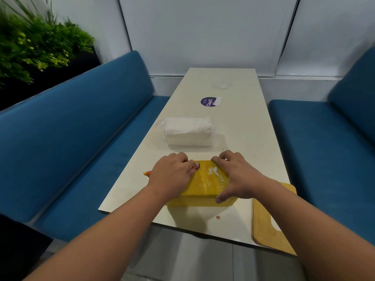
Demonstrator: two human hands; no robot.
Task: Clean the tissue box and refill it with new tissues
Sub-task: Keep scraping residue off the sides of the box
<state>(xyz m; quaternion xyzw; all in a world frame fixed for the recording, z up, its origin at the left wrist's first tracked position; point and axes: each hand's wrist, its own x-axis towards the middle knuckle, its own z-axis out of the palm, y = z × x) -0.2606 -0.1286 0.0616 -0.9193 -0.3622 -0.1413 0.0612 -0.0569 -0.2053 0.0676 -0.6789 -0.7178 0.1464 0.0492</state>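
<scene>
- We're in a booth: a long pale cream table (239,138) running away between two blue upholstered benches (81,138), white wall panels behind, green foliage (30,43) in the far left corner.
- At the near end of the table sits the yellow rectangular tissue box (205,185), lying flat, with white specks or crumbs scattered on its top face. So the cleaning looks not yet finished.
- The left hand (172,175) is over the box's left end, fingers curled down along the far top edge; something small and pinkish shows at the fingertips, too small to tell what.
- The right hand (233,175) clamps the right end, fingers bent over the far edge, thumb pressed against the near side wall.
- My read: the box looks rigid and smooth, plastic or lacquered wood, light enough to lift by the ends. Smooth sides may slip, so gripping both short ends is sensible.
- An orange tip (147,173) pokes out left of the left hand; I can't tell what it is.
- Beyond the box, apart from it, lies the clear-wrapped pack of white tissues (188,130): soft, squashy, crinkly film, best taken by its long sides.
- At the right near corner a flat light wooden board with a cut-out (267,220) overhangs the table edge, possibly the box's lid.
- Farther up: a round purple sticker (208,102).
</scene>
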